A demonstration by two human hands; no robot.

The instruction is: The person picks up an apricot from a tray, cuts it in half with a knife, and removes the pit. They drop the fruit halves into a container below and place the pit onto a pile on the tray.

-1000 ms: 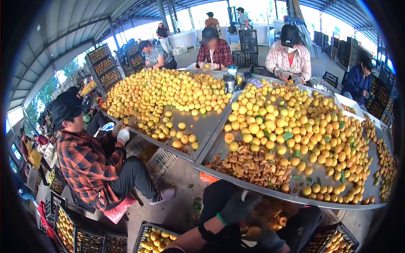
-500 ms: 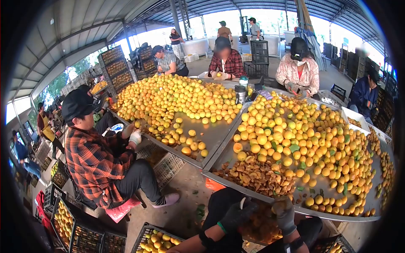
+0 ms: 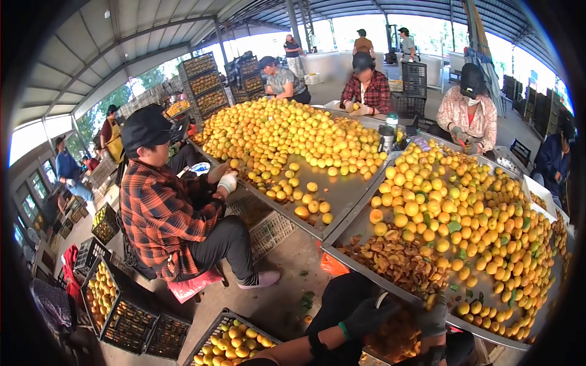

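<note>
My left hand (image 3: 370, 317), in a dark glove with a green cuff, is closed around a pale curved object (image 3: 381, 299) above my lap. To its right, at the near rim of the metal table (image 3: 366, 276), is my right hand (image 3: 432, 318) in a grey glove. Its fingers are curled and blurred, and what they hold is unclear. Just beyond lies a heap of brown-orange split fruit pieces (image 3: 400, 259), beside many whole yellow-orange fruits (image 3: 488, 244). More pieces (image 3: 397, 334) show blurred below and between my hands.
A person in a plaid shirt (image 3: 162, 207) sits at left by a second fruit-covered table (image 3: 305, 221). Other people sit across the tables. Black crates of fruit (image 3: 235, 343) stand at lower left, with a white crate (image 3: 271, 235) under the table. An orange bag (image 3: 334, 264) hangs near the table corner.
The view has turned left, so the surroundings appear farther right. My right hand has dropped and come against the table's near rim. My left hand still grips the pale object.
</note>
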